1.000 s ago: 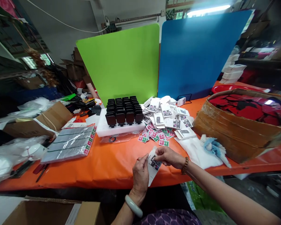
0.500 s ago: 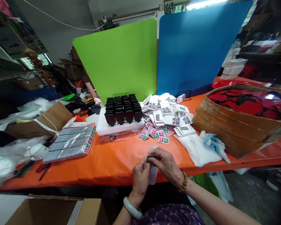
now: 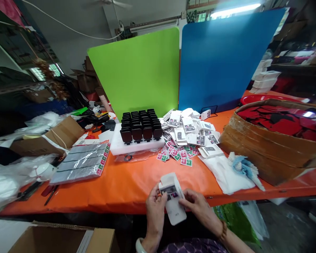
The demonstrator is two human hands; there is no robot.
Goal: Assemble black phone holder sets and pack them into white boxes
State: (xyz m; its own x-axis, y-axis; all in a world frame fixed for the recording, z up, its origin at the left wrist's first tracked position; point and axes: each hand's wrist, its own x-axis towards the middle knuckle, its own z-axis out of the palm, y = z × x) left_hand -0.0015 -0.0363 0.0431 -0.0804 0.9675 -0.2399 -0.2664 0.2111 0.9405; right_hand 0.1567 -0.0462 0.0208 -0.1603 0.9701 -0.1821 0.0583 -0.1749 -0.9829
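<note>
Showing photos (image 3: 174, 194), the held white box (image 3: 175, 204) bears illegibly small lettering (image 3: 176, 214).

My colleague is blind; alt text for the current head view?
Left hand and right hand hold a printed white carton at an orange table bearing rows of black pieces on white foam, heaped cartons and pink-green cards.

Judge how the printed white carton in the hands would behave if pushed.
The carton looks light: left hand and right hand hold it with thumb and fingers. Its thin-looking edges suggest card that may crease; its flat faces probably make sliding likelier than rolling.
</note>
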